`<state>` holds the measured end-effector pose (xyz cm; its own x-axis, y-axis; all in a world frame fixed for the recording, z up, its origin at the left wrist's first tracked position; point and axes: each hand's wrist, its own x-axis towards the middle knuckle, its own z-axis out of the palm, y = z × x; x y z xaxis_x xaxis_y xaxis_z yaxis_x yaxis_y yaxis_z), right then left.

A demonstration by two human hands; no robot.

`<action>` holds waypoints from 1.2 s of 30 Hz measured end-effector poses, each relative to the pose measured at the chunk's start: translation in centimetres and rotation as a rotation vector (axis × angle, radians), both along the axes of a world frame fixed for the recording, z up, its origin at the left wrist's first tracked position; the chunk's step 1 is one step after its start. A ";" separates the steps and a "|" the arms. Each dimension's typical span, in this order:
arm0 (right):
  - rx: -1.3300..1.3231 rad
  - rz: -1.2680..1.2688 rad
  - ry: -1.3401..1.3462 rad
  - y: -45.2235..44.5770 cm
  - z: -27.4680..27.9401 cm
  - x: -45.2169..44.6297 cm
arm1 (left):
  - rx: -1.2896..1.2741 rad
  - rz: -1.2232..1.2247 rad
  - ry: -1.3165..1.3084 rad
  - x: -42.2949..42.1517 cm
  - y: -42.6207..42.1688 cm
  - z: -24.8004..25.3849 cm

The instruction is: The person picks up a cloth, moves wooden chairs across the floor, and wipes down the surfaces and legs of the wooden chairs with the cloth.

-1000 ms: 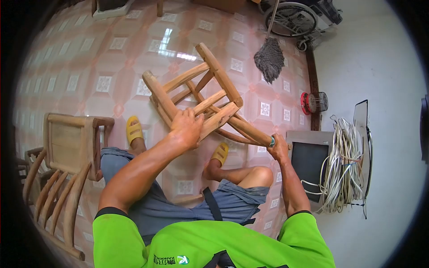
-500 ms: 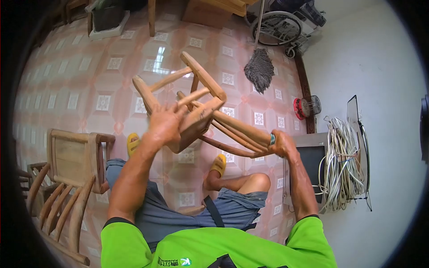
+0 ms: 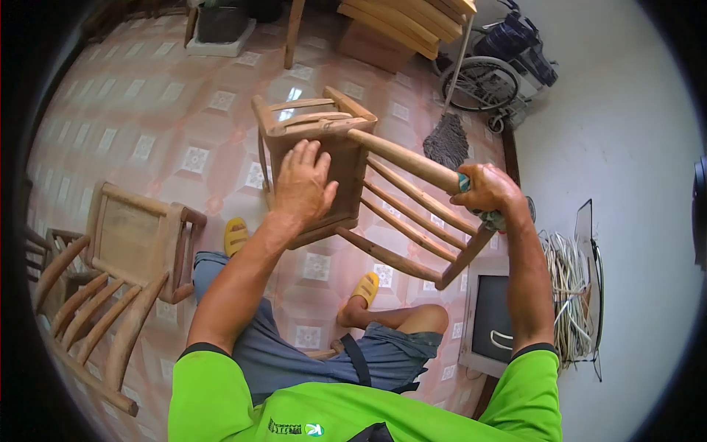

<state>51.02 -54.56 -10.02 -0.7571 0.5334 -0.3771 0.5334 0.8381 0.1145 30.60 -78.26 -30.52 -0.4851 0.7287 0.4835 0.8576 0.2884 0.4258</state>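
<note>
A wooden chair [image 3: 349, 177] is tilted over the floor in front of my knees, its slatted back pointing right. My left hand [image 3: 303, 180] lies on the flat seat, fingers stretched out. At the upper back post, my right hand [image 3: 490, 188] is closed around the wood. A green-and-white cloth [image 3: 492, 219] is bunched under that hand, and a bit of it shows between the fingers and the post. The far side of the chair is hidden.
A second wooden chair [image 3: 132, 230] stands at left. A boxy television [image 3: 492, 317] and coiled cable [image 3: 571, 302] sit at right by the wall. Farther back are a grey mop [image 3: 447, 140], a wheelchair [image 3: 482, 85] and stacked yellow boards [image 3: 398, 22].
The chair has turned so that its seat faces me and its back has swung up to the right. My right hand has risen along with it. My left hand now lies flatter on the seat.
</note>
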 end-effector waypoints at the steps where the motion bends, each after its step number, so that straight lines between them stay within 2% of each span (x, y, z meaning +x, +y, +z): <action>1: -0.012 -0.046 -0.086 -0.1 0.8 -1.2 | -0.006 0.009 -0.001 0.3 0.0 -0.6; 3: -0.050 -0.073 -0.120 -0.5 1.9 -3.3 | -0.118 -0.233 -0.269 1.1 0.4 -0.7; 7: 0.050 -0.045 -0.171 -0.8 3.1 -6.5 | -0.119 -0.482 -0.288 4.6 1.1 -2.5; 10: 0.085 -0.023 -0.191 0.0 3.1 -7.6 | -0.259 -0.545 -0.268 4.8 1.1 -2.5; 12: 0.089 -0.014 -0.210 0.5 3.2 -8.1 | -0.478 -0.565 -0.308 3.7 0.6 -1.1; 16: 0.081 -0.047 -0.286 0.6 3.9 -9.5 | -0.526 -0.511 -0.292 3.2 0.5 -1.3; 21: 0.047 -0.049 -0.394 2.1 3.7 -11.3 | -0.633 -0.806 -0.326 7.0 0.7 -2.9; 23: 0.062 -0.049 -0.393 1.4 4.3 -11.8 | -0.560 -0.961 -0.314 10.7 1.0 -5.2; 25: 0.077 -0.107 -0.402 0.5 4.7 -12.4 | -0.379 -0.968 -0.177 13.1 -0.5 -3.8; 26: 0.076 -0.101 -0.406 0.4 4.5 -12.4 | -0.126 -0.932 -0.218 13.8 -0.9 -3.9; 29: 0.140 -0.115 -0.335 0.4 4.4 -12.1 | -0.262 -0.960 -0.383 14.2 0.5 -3.6; 30: 0.134 -0.101 -0.304 0.4 4.4 -12.0 | -0.194 -0.958 -0.400 13.9 0.5 -3.4; 36: 0.157 -0.054 -0.157 0.9 4.2 -11.8 | -0.118 -0.947 -0.271 12.6 -0.3 -3.1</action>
